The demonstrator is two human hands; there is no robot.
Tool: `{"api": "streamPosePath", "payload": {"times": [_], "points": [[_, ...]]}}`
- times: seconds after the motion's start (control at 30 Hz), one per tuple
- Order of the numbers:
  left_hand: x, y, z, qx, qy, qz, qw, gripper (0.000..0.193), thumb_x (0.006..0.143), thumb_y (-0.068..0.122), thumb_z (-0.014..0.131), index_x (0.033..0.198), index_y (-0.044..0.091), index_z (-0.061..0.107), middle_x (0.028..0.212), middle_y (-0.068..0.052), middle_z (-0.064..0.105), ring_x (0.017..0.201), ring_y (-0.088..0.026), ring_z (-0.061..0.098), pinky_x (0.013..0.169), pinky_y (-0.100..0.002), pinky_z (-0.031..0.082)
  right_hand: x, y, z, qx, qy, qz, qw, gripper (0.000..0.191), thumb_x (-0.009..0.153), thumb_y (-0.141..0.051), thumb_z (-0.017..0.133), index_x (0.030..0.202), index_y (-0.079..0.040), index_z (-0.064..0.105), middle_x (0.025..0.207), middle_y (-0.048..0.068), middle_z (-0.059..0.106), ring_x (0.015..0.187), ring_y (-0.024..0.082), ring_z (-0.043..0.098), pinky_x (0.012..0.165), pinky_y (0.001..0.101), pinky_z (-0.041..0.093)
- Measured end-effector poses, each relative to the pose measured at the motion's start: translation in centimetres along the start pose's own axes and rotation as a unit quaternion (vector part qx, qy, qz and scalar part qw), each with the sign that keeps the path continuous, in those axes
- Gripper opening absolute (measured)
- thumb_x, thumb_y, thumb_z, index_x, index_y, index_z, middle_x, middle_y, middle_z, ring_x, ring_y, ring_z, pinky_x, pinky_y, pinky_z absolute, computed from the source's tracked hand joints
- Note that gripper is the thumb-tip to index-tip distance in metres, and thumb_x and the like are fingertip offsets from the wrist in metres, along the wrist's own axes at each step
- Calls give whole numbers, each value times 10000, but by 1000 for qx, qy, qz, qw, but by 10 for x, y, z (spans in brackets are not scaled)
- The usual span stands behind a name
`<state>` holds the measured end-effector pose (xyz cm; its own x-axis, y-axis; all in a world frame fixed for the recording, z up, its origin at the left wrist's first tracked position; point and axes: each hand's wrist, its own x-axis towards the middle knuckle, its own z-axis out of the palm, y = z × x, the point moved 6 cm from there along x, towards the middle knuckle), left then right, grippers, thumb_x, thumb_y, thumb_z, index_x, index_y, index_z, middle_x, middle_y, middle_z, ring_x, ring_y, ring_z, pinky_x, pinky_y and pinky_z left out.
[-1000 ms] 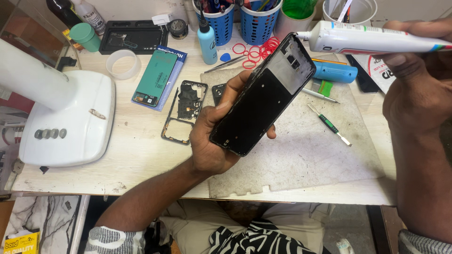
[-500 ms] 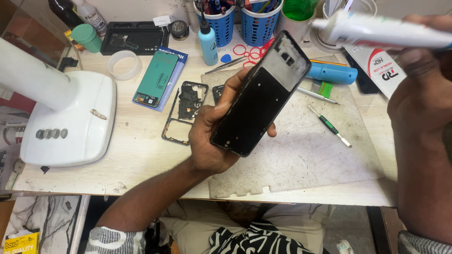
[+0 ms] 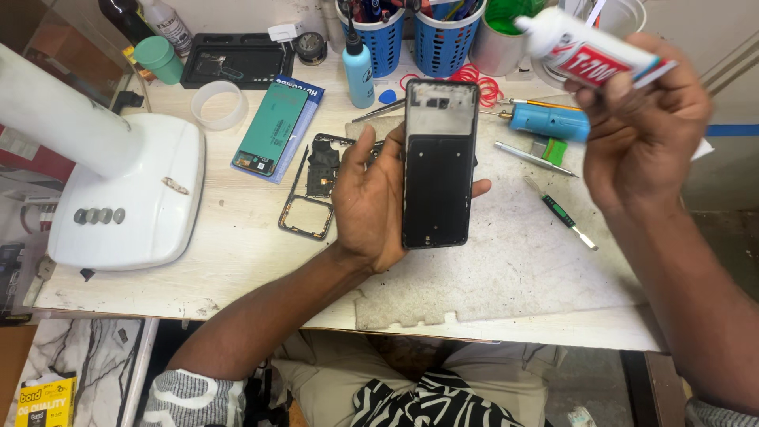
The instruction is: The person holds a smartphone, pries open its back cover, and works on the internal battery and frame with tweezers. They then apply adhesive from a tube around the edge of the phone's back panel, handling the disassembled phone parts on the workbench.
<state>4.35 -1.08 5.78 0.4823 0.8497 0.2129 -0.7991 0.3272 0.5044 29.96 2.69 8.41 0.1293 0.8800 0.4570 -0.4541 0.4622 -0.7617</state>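
Observation:
My left hand [image 3: 371,198] holds a black phone frame [image 3: 439,162] upright over the grey work mat [image 3: 506,269], inner side facing me. My right hand [image 3: 640,126] is raised at the upper right and grips a white glue tube [image 3: 589,51] with a red label, its nozzle pointing up and left. The tube is above and to the right of the phone frame, not touching it. A black inner phone frame [image 3: 312,186] lies on the table just left of my left hand.
A white lamp base [image 3: 134,198] fills the left of the table. A green phone back panel [image 3: 273,126], a tape roll [image 3: 217,103], two blue baskets [image 3: 411,35], a blue bottle [image 3: 360,71], a blue tool [image 3: 549,122] and a green-handled screwdriver [image 3: 561,212] lie around.
My left hand has turned the phone frame from a tilt to upright. My right hand has swung the glue tube from horizontal to a slant and drawn it closer.

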Motion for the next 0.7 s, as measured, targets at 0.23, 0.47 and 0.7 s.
{"api": "streamPosePath", "payload": {"times": [0.23, 0.47, 0.7], "points": [[7, -5, -13, -11, 82, 7, 997, 803, 1060, 657, 267, 1474, -5, 456, 1333, -239, 628, 1244, -312, 634, 1106, -549, 514, -13, 25, 17, 64, -60, 74, 993, 243, 1107, 17, 718, 1320, 73, 614, 1166, 161, 712, 1044, 230, 722, 962, 309, 620], [7, -6, -26, -42, 85, 24, 995, 784, 1110, 680, 275, 1453, 20, 522, 1234, -213, 682, 1124, -347, 685, 996, -457, 566, -35, 34, 34, 64, -73, 92, 991, 261, 1070, 26, 703, 1303, 73, 594, 1212, 174, 682, 1114, 252, 715, 1011, 361, 616], [7, -8, -22, -53, 64, 28, 996, 780, 1115, 674, 276, 1449, 13, 521, 1226, -209, 677, 1156, -358, 683, 1002, -454, 571, -35, 32, 39, 48, -83, 83, 992, 281, 1048, 36, 726, 1292, 74, 591, 1229, 201, 682, 1124, 258, 715, 1021, 388, 617]]}}
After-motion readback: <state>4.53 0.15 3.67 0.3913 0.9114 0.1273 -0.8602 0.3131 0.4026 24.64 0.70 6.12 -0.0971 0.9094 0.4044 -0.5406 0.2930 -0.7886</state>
